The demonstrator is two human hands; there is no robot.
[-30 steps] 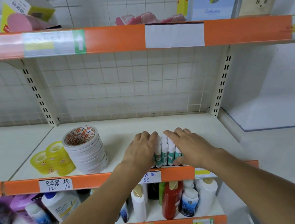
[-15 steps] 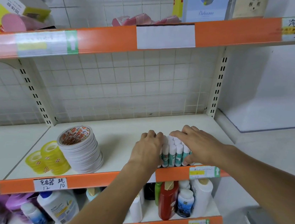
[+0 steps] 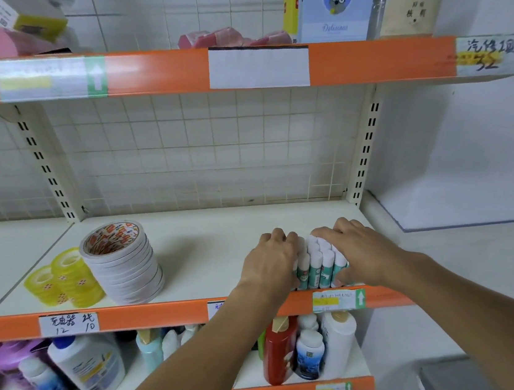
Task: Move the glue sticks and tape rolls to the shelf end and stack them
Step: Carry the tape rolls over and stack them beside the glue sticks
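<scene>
Glue sticks (image 3: 318,264): upright cluster, white caps, green-white bodies, standing at front edge of middle shelf (image 3: 197,252) near its right end. Left hand (image 3: 271,261) curled against cluster's left side; right hand (image 3: 360,254) curled over top and right side; cluster gripped between both. White tape rolls (image 3: 123,261), leaning stack, well left of hands. Yellow tape rolls (image 3: 60,281) just beside it, further left. Bottles (image 3: 308,350) on shelf below.
</scene>
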